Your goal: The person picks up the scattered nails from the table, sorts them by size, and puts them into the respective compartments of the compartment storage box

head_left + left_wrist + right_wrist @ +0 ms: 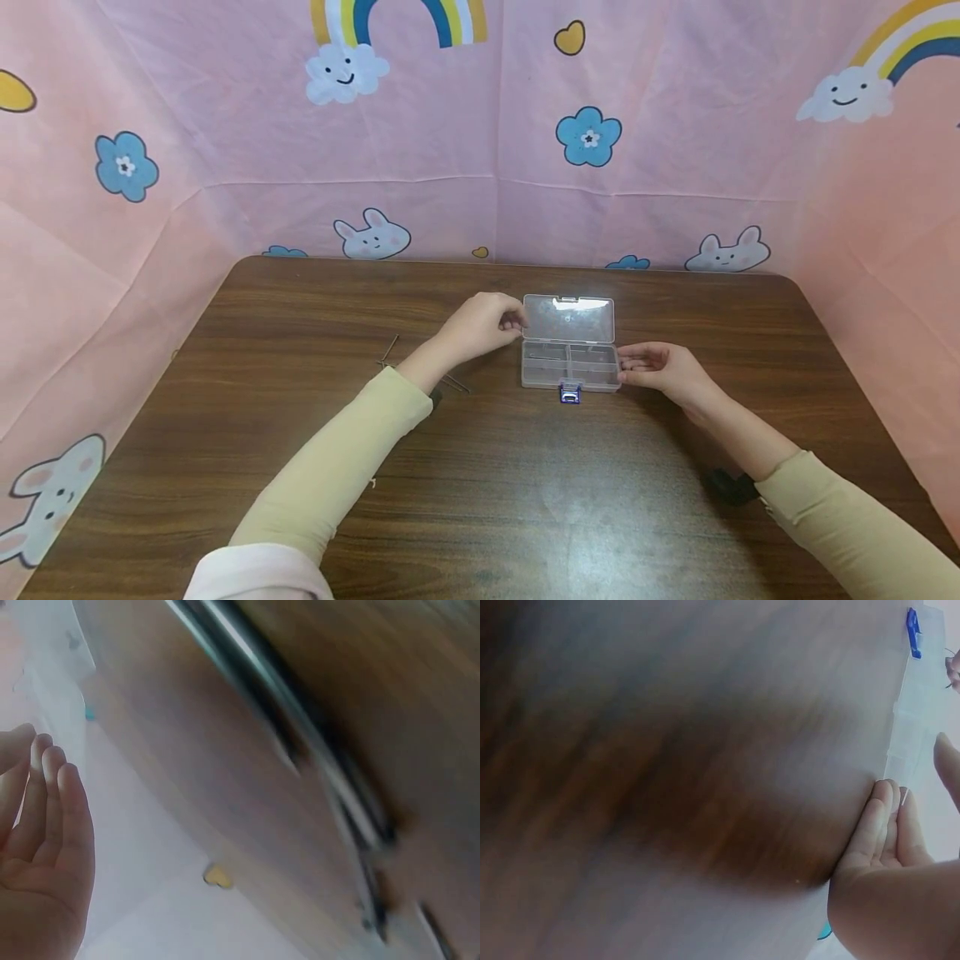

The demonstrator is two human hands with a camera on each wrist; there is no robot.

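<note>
A clear plastic compartment box [546, 375] with a blue-purple latch [570, 394] sits on the table, its transparent lid [567, 321] raised at the back. Thin dark pieces show inside its compartments. My left hand [483, 323] is at the lid's left edge, fingers loosely bent; the left wrist view shows its thumb tip close to the fingertips. At the box's right end is my right hand [667, 371], its extended fingertips against the side wall and its thumb apart from them. Several thin metal rods [330, 757] lie under my left forearm, partly hidden in the head view.
The brown wooden table [480, 500] has a rounded far edge. Pink printed cloth [675, 150] hangs behind it and on both sides. Dark wrist straps, such as the right one [733, 487], show below the sleeves.
</note>
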